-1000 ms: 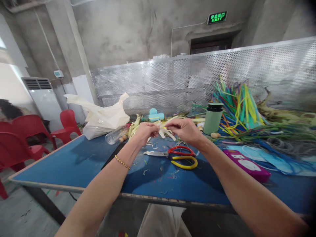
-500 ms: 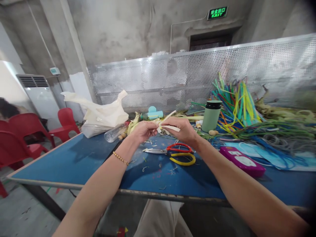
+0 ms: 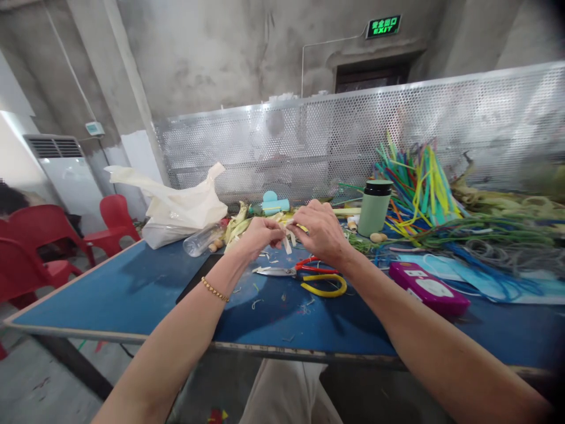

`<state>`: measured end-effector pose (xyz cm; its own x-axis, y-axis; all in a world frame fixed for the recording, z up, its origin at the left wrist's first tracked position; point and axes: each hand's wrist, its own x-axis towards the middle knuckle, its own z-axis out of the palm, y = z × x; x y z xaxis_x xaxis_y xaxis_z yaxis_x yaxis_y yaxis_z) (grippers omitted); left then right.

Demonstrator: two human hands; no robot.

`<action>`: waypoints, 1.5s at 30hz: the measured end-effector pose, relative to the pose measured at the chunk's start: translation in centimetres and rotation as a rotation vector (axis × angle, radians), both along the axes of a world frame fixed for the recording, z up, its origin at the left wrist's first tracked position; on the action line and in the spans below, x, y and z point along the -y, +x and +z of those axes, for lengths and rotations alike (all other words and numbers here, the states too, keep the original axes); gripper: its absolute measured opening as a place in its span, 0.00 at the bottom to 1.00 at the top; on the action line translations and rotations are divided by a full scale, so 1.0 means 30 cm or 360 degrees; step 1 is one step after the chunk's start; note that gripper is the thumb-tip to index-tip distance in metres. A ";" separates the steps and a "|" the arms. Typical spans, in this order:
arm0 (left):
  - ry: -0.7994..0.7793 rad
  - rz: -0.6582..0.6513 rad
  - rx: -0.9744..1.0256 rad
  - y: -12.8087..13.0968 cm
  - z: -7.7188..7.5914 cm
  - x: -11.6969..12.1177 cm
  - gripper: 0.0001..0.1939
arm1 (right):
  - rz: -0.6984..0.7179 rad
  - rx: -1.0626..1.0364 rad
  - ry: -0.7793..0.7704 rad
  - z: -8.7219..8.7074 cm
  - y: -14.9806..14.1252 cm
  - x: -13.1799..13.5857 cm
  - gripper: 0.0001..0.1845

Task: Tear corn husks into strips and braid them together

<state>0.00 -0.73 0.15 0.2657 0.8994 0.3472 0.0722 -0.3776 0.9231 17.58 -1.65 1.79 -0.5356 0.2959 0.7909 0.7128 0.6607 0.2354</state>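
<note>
Both my hands meet above the middle of the blue table. My left hand pinches one end of pale cream strips, and my right hand is closed on the same strips from the right, with short ends hanging down between them. Just below my hands lie scissors with one red and one yellow handle, blades pointing left. Small cuttings are scattered on the table around them.
A white plastic bag and a clear bottle sit at the back left. A green flask, a heap of coloured strips, a magenta box and husk-like leaves lie to the right. Red chairs stand at left; a perforated metal screen behind.
My hands have drawn closer together and the strips are now bunched shorter between them. The view has shifted slightly; the scissors have stayed put.
</note>
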 end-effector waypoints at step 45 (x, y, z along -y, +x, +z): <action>-0.0128 -0.0369 -0.0118 -0.017 0.037 0.032 0.10 | 0.0481 -0.0849 -0.1369 -0.009 -0.005 -0.039 0.07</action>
